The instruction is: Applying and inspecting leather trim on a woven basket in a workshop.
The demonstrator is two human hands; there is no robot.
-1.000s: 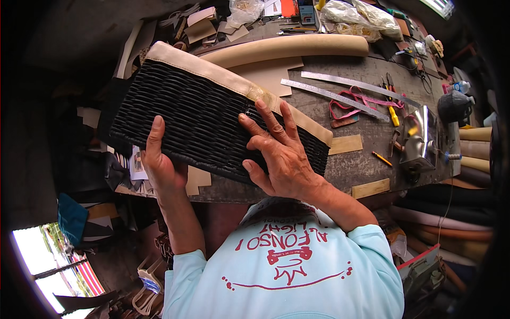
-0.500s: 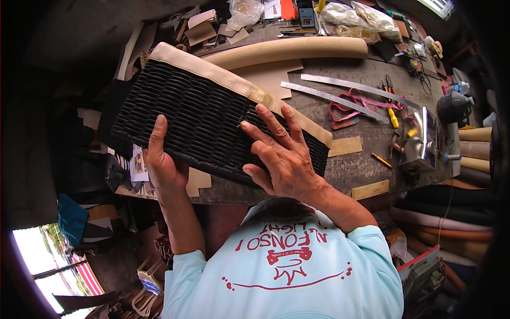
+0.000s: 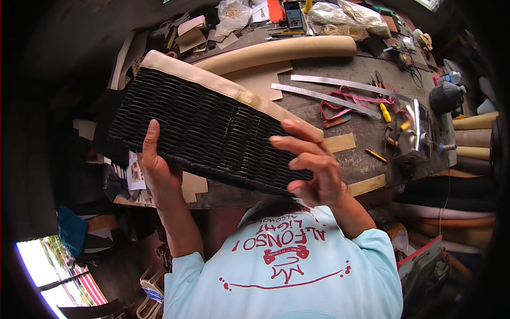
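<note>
A black woven bag (image 3: 196, 122) with a stitched beige band along its upper edge is held tilted over the bench, its right end lower. My left hand (image 3: 159, 167) grips its lower left edge, thumb on the woven face and the other fingers hidden behind. Over the right end is my right hand (image 3: 319, 165), fingers apart and slightly bent, holding nothing; whether the fingertips touch the weave is hard to tell. A worn, yellowish patch shows on the band above a line of gaps in the weave.
On the workbench (image 3: 249, 119) lie a thick beige roll (image 3: 276, 53), two metal rulers (image 3: 329, 100), a pink tape (image 3: 348, 98), a yellow-handled tool (image 3: 384, 111) and a pencil (image 3: 376, 155). A shiny metal box (image 3: 414, 133) stands at the right, near rolled material (image 3: 475, 136).
My right hand has slid from the middle of the woven face to the right end, uncovering the gaps in the weave. My left hand keeps its grip on the bag.
</note>
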